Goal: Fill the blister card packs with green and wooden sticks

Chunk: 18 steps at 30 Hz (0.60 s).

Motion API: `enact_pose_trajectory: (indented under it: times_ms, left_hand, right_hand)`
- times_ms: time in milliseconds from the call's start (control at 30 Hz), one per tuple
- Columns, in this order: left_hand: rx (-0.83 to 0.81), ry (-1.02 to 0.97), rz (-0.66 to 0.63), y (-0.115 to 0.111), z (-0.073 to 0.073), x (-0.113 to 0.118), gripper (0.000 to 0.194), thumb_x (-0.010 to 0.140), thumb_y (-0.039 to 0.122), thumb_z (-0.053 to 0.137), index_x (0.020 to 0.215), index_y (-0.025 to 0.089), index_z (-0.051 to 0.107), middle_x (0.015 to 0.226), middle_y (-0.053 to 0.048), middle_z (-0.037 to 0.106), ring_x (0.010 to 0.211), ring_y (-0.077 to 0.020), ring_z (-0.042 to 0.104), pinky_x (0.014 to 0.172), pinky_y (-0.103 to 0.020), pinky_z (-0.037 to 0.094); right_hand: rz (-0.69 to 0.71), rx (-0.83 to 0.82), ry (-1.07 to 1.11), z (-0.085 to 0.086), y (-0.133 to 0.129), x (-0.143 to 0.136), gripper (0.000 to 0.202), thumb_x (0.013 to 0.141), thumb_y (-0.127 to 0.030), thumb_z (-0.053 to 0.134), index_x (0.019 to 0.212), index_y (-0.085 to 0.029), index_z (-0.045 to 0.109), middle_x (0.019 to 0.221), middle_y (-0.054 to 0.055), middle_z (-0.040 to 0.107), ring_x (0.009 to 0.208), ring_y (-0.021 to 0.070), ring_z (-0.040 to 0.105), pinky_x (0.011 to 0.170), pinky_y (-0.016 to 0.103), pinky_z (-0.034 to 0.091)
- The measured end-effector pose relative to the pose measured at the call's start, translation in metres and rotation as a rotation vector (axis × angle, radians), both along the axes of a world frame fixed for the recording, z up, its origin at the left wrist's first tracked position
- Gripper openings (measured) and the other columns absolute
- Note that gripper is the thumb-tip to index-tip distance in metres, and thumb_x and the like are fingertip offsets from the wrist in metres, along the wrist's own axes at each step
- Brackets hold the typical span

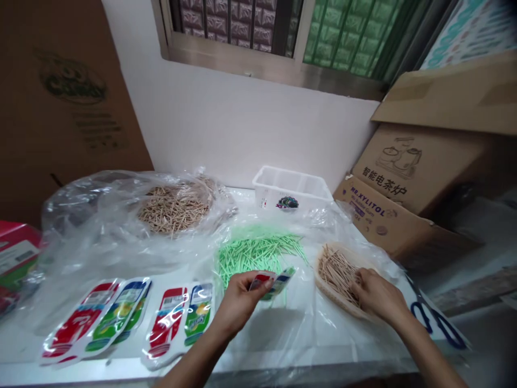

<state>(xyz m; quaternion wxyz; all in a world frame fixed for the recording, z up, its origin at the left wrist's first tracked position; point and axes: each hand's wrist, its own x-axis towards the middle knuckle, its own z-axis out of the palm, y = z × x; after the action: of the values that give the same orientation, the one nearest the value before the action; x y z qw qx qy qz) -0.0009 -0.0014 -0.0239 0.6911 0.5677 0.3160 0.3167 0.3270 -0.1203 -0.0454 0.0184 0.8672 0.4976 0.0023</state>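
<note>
My left hand (241,299), low in the middle, pinches a bottle-shaped plastic pouch (281,282) with a red part and a green part. Just beyond it lies a heap of thin green sticks (250,253) on clear plastic. On the right, a shallow oval basket (332,291) holds thin tan sticks (338,271). My right hand (374,293) reaches over the basket's right side, its fingers curled down onto the tan sticks; the fingertips are partly hidden among them. More bottle-shaped pouches (167,323), red and green, lie flat at the front left.
A clear bag (100,199) with more tan sticks (175,210) spreads at the back left. A white plastic bin (291,191) stands by the wall. Cardboard boxes (428,161) are stacked at right, another (72,124) at left. Blue-handled scissors (446,328) lie near the right edge.
</note>
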Motion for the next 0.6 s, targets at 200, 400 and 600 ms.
enact_pose_trajectory:
  times_ms: [200, 400, 600]
  left_hand:
    - [0.037, 0.02, 0.002, -0.007, 0.009, 0.009, 0.028, 0.074, 0.04, 0.064, 0.079, 0.013, 0.068, 0.073, -0.004, 0.066, 0.069, -0.0151, 0.055, 0.065, -0.024, 0.042]
    - [0.068, 0.036, 0.003, -0.007, 0.014, 0.01, 0.029, 0.076, 0.043, 0.062, 0.077, 0.014, 0.065, 0.067, -0.001, 0.06, 0.063, -0.012, 0.05, 0.061, -0.021, 0.039]
    - [0.044, 0.047, 0.046, -0.001, 0.014, 0.017, 0.031, 0.076, 0.045, 0.059, 0.076, 0.015, 0.062, 0.058, 0.002, 0.053, 0.053, -0.0092, 0.042, 0.051, -0.019, 0.033]
  right_hand:
    - [0.063, 0.0, -0.159, -0.013, 0.018, -0.009, 0.03, 0.082, -0.035, 0.044, 0.095, -0.014, 0.059, 0.095, 0.014, 0.059, 0.096, 0.0297, 0.052, 0.078, 0.037, 0.035]
    - [0.047, 0.046, -0.171, -0.024, 0.021, -0.009, 0.025, 0.087, -0.024, 0.034, 0.09, -0.013, 0.057, 0.096, 0.016, 0.059, 0.095, 0.0306, 0.052, 0.078, 0.04, 0.033]
    - [0.056, 0.185, -0.017, -0.029, 0.017, 0.0, 0.023, 0.089, -0.023, 0.029, 0.094, -0.014, 0.049, 0.087, 0.014, 0.063, 0.092, 0.029, 0.057, 0.081, 0.041, 0.035]
